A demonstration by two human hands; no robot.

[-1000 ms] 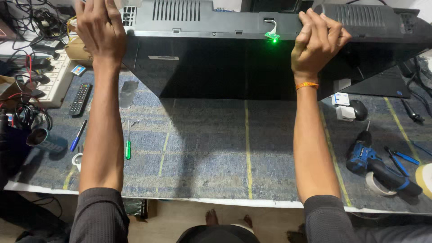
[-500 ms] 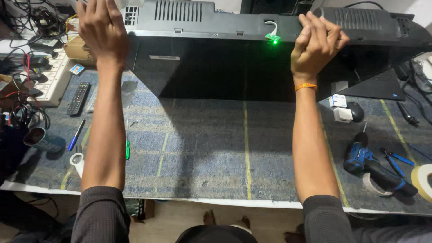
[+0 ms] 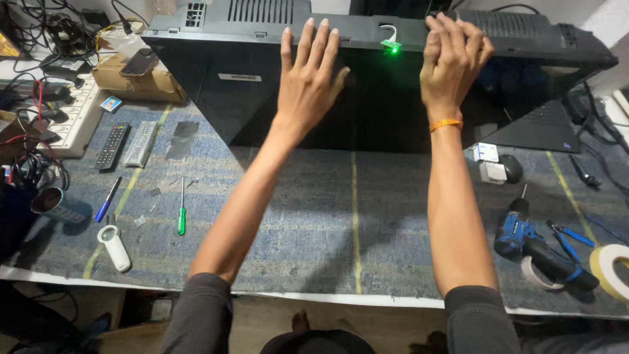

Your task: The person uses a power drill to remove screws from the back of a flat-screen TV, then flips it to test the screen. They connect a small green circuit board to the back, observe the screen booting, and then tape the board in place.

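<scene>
Blue-grey matting is covering the bench, and its near edge is running along the bottom of the view. Along the left margin I am seeing a white power strip, two remote controls, a blue pen, a green-handled screwdriver and a small white cylinder. My left hand is lying flat against the dark face of the big black flat-panel set, fingers spread, tips reaching its upper edge. That set is leaning at the far side of the bench, its lower edge resting on the matting. A green light is glowing between my hands. My right hand is curling over the top edge, fingers close together, an orange band circling the wrist. Open matting is lying between my forearms. Farther right, a blue cordless drill, blue-handled pliers and a tape roll are crowding the edge.
</scene>
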